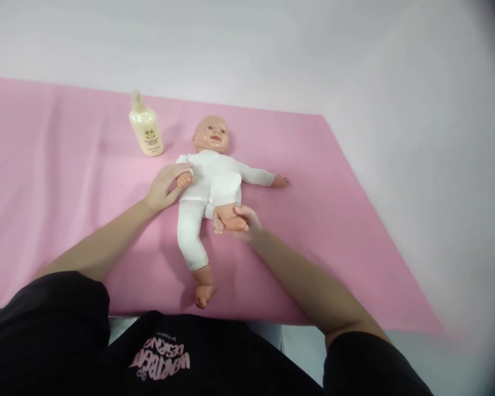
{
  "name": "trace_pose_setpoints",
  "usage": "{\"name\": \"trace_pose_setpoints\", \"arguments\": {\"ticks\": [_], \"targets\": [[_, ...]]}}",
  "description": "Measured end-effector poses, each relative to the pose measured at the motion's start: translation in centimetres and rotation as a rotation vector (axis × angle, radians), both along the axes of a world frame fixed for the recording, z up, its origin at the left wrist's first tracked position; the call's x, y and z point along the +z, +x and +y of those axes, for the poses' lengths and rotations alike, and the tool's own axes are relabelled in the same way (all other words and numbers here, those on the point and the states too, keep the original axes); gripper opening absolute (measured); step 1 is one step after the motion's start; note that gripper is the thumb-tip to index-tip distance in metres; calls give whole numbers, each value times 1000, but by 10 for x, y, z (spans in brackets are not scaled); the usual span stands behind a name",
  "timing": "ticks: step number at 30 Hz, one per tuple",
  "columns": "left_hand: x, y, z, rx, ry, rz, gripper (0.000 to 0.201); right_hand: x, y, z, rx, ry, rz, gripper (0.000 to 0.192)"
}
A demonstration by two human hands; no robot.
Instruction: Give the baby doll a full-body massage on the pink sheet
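Observation:
A baby doll point(208, 170) in a white outfit lies on its back on the pink cloth, its head toward the far side. My left hand point(165, 187) is wrapped round the doll's arm on the left, close to its small hand. Round the ankle of the leg on the right is my right hand point(249, 223), and that leg is bent up so its knee is over the doll's belly. The doll's other leg stretches toward me, and its other arm reaches out to the right on the cloth.
A pale yellow pump bottle point(148, 129) stands to the left of the doll's head. The pink cloth point(313, 247) covers the table, with a few creases at the left. Its right edge slants toward me, and a plain pale wall or floor lies beyond.

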State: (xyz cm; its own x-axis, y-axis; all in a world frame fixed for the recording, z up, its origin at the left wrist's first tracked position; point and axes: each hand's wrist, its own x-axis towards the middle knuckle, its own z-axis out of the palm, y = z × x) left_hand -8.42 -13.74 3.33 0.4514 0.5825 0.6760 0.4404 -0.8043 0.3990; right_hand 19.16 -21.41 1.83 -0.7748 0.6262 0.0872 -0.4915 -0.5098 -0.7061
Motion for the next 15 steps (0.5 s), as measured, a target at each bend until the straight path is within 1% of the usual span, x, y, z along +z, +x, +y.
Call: {"name": "trace_pose_setpoints", "arguments": {"ticks": [2, 5, 7, 9, 10, 12, 13, 15], "targets": [[0, 1, 2, -13, 29, 31, 43, 2, -1, 1, -54, -30, -44, 45], [0, 1, 2, -14, 41, 52, 40, 0, -2, 2, -82, -40, -115, 46], [-2, 2, 1, 2, 10, 30, 41, -3, -2, 3, -79, -4, -154, 45], [-5, 1, 1, 27, -50, -55, 44, -4, -1, 3, -50, 45, -163, 45], [-8, 1, 3, 48, -82, -125, 47, -4, 0, 2, -21, 66, -152, 47], [-15, -2, 11, 107, -132, -315, 53, -3, 2, 0, 85, 91, -110, 54], [-19, -4, 17, 138, -154, -420, 55, -1, 3, -1, 162, 98, -81, 58], [-25, -10, 31, 196, -234, -622, 57, 3, 3, -2, 358, 128, -24, 60]]}}
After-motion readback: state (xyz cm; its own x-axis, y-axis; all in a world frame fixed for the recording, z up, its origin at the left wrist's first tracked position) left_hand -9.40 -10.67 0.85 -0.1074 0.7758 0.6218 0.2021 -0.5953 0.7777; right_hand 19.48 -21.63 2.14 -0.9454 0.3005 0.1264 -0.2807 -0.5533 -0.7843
